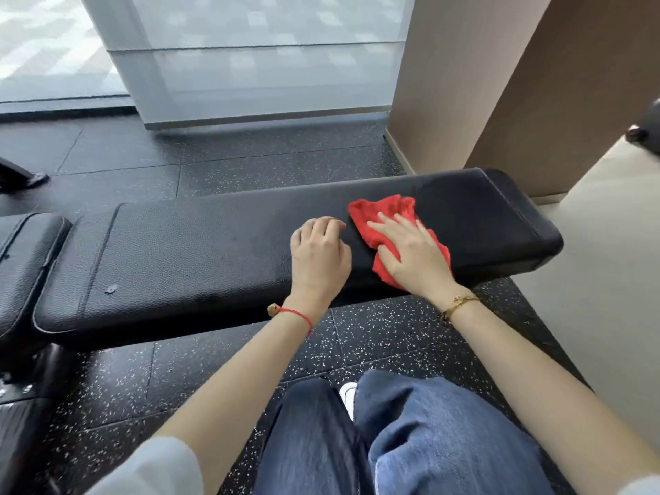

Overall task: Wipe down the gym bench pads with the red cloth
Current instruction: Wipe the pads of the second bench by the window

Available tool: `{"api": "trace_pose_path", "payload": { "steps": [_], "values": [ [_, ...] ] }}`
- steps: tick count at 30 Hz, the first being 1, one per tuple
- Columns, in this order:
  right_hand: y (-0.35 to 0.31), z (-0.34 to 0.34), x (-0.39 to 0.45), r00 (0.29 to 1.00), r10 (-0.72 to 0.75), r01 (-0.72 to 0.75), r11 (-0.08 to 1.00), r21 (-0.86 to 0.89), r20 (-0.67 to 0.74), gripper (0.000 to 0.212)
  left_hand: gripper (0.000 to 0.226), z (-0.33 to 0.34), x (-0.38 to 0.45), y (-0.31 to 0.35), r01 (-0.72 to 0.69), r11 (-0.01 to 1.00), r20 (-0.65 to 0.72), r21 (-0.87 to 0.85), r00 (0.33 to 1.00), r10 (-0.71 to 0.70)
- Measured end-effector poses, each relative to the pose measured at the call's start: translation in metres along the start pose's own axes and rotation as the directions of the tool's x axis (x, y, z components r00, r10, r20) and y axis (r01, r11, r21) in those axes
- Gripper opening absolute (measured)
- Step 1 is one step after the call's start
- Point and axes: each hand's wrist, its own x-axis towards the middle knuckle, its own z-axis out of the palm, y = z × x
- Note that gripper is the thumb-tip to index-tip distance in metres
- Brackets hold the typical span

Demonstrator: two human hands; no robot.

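While the right hand (pixel 410 250) lies flat on the red cloth (pixel 389 223), the left hand (pixel 319 259) rests on the long black pad (pixel 200 251) just beside it.

The cloth is spread, a little crumpled, on top of the long pad toward its right end, and the right hand presses it down with straight, slightly spread fingers, so part of the cloth shows beyond the fingertips and part by the wrist. The left hand holds nothing; its fingers are loosely curled with the tips touching the pad, close to the cloth's left edge but apart from it. A shorter black pad (pixel 25 266) sits just beyond the long pad's left end. A red string bracelet (pixel 296 314) circles the left wrist and a gold bracelet (pixel 459 303) the right. Below, blue jeans (pixel 428 434) cover the person's legs above a black speckled floor (pixel 118 387).
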Motion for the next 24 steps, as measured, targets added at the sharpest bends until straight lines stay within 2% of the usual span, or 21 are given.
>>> {"api": "trace_pose_path", "payload": {
  "steps": [3, 6, 9, 13, 16, 18, 21, 24],
  "values": [
    [0.043, -0.017, -0.001, 0.965, 0.251, -0.255, 0.966, -0.045, -0.082, 0.045, 0.031, 0.016, 0.002, 0.023, -0.04, 0.999, 0.015, -0.02, 0.999, 0.04],
    [0.061, -0.027, 0.012, 0.92, 0.39, -0.391, 0.916, -0.091, -0.026, 0.048, 0.029, 0.027, 0.005, 0.03, -0.063, 0.998, 0.025, 0.009, 0.998, 0.063],
    [0.058, -0.022, 0.016, 0.933, 0.36, -0.357, 0.926, -0.122, 0.0, 0.05, 0.031, 0.034, 0.006, 0.028, -0.07, 0.994, 0.033, 0.081, 0.997, 0.067],
    [0.045, -0.018, 0.005, 0.992, 0.121, -0.119, 0.989, -0.083, 0.02, 0.047, 0.033, 0.037, 0.007, 0.029, -0.065, 0.992, 0.014, 0.111, 0.998, 0.064],
    [0.05, -0.02, -0.01, 0.999, -0.028, 0.029, 1.0, -0.005, 0.025, 0.046, 0.033, 0.038, 0.007, 0.028, -0.068, 0.991, -0.002, 0.119, 0.998, 0.069],
    [0.065, -0.023, -0.008, 1.0, -0.011, 0.011, 1.0, 0.015, 0.003, 0.045, 0.031, 0.038, 0.006, 0.029, -0.063, 0.991, -0.017, 0.121, 0.998, 0.066],
    [0.092, -0.027, 0.022, 0.988, 0.146, -0.148, 0.989, -0.029, -0.047, 0.044, 0.031, 0.039, 0.005, 0.031, -0.072, 0.99, -0.05, 0.121, 0.996, 0.078],
    [0.098, -0.026, 0.062, 0.965, 0.261, -0.26, 0.964, -0.054, 0.005, 0.047, 0.03, 0.041, 0.005, 0.031, -0.065, 0.99, -0.062, 0.125, 0.995, 0.074]
  ]
}}
